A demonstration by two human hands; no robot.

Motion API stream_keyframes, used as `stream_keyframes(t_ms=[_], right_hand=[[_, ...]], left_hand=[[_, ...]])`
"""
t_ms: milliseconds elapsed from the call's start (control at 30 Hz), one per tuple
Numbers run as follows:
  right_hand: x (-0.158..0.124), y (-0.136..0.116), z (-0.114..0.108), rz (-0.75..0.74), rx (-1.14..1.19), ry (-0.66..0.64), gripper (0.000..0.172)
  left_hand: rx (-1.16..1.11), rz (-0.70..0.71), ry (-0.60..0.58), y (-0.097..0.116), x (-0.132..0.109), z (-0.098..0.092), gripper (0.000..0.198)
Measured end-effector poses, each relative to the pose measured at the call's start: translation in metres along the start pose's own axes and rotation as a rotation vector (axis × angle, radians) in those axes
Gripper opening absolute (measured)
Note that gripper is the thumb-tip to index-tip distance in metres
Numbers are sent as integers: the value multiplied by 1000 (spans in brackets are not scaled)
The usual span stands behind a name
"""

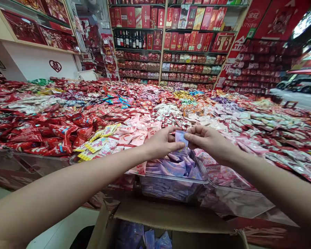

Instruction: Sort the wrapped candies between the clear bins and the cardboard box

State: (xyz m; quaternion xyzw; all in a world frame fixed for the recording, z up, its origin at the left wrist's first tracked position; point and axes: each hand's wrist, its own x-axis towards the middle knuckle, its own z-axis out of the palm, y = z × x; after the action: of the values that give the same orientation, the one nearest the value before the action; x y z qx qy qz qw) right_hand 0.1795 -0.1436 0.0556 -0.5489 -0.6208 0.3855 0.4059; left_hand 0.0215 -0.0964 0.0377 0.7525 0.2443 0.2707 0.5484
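Observation:
Between my two hands is a small purple candy packet (180, 137), held upright above a clear plastic bin (171, 179). My left hand (163, 142) pinches its left side and lower part with thumb and fingers. At its upper right edge, the thumb and fingertips of my right hand (209, 140) are closed on it. Beneath my hands, the bin is heaped with more purple packets (175, 168) of the same look. Below the bin stands an open cardboard box (168, 216) with several purple packets (150, 239) inside.
Red packets (59, 136) fill bins on the left, with yellow-and-white packets (101, 141) beside them. Pink packets (228, 174) fill a bin on the right. Shelves of red boxes and bottles (129, 39) stand behind. A street with a parked car (304, 84) shows at far right.

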Motion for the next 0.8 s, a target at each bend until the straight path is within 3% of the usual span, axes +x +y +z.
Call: stream_keyframes(t_ms=[167,267,400,467,633,800], right_hand=[[3,7,-6,-43,-74,-59,31],[7,15,-15,-31,-232,30,25],[8,20,-23,-33,-554,126,17],[7,20,-22,-28,-655,116,12],[11,21,1,-70,-728,-17,37],[18,27,17,-80,-921,-17,23]], left_hand=[[39,15,89,-3,10,3,49],[350,66,59,-5,13,-3,47],[1052,144,-177,-11,12,-15,17],[1238,188,-335,-13,10,-18,21],[1399,125,-496,-3,6,-14,28],[1489,15,-490,4,4,-13,32]])
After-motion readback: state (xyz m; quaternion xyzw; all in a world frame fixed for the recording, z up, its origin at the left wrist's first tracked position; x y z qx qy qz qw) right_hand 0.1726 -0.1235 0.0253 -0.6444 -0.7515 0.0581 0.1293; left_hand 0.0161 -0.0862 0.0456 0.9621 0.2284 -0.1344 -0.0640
